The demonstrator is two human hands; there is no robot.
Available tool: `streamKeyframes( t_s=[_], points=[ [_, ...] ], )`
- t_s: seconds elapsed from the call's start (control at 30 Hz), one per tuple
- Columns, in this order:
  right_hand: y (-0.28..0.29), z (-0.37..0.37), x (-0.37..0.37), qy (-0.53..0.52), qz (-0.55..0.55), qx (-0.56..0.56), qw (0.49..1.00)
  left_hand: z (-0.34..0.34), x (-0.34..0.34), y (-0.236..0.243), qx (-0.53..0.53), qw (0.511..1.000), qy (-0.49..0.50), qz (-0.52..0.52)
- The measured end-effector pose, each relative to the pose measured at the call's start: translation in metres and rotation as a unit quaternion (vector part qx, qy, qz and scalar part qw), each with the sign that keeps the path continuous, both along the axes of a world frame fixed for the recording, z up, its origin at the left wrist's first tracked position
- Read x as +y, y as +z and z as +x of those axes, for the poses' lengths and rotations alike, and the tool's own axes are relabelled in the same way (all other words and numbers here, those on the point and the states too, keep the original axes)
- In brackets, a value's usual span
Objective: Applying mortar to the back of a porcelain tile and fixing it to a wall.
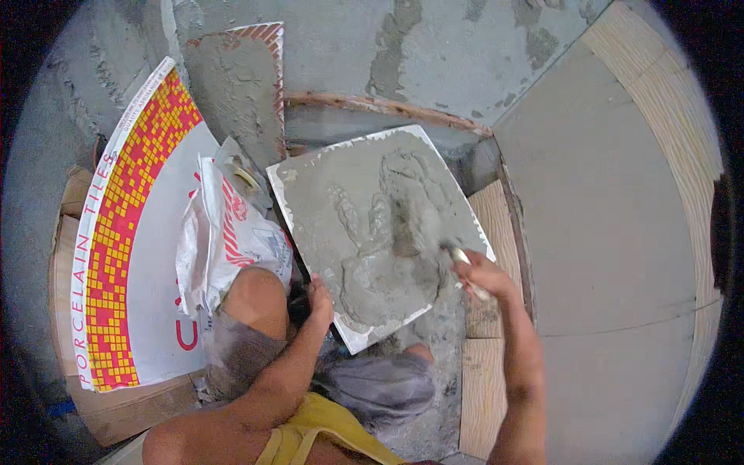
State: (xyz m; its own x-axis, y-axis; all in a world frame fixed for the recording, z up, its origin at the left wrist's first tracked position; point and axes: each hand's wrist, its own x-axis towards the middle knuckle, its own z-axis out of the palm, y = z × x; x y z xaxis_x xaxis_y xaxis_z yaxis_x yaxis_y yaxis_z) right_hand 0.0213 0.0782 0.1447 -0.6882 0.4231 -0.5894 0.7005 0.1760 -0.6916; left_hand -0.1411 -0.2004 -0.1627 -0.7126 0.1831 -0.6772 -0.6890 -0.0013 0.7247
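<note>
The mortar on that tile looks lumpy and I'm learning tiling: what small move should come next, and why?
Probably drag the trowel in the right hand leftward across the tile: the mortar sits in uneven ridges mid-tile, thin near the upper-left corner, while the left hand steadies the lower edge.

A tiling job on a building site, in an unfinished room. The floor [434,46] is bare, patchy cement, with grey tiles [604,232] already laid at its right side. A tile box [128,232] and a torn sack [225,240] lie on the left, and wet mortar [380,232] covers a loose tile [364,337].
</note>
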Motion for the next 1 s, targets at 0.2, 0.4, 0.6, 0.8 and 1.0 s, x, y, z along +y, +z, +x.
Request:
streamKeyframes(
  t_s=[0.2,0.4,0.6,0.8,1.0],
  points=[
    [-0.069,-0.172,-0.03,0.133,0.399,0.042,0.906,0.013,0.019,0.02,0.035,0.996,0.058,-0.053],
    [-0.036,-0.186,-0.043,0.147,0.48,-0.085,0.861,0.013,0.024,0.024,0.028,0.994,0.063,-0.088],
    [-0.022,-0.163,0.017,0.253,0.457,-0.005,0.852,0.01,0.02,0.021,0.023,0.993,0.011,-0.115],
    [-0.055,-0.201,0.034,0.265,0.469,-0.147,0.83,0.022,0.02,0.025,0.073,0.995,0.044,-0.047],
    [-0.057,-0.182,0.068,0.175,0.317,-0.17,0.917,0.017,0.012,0.023,0.034,0.997,0.065,-0.032]
  ],
)
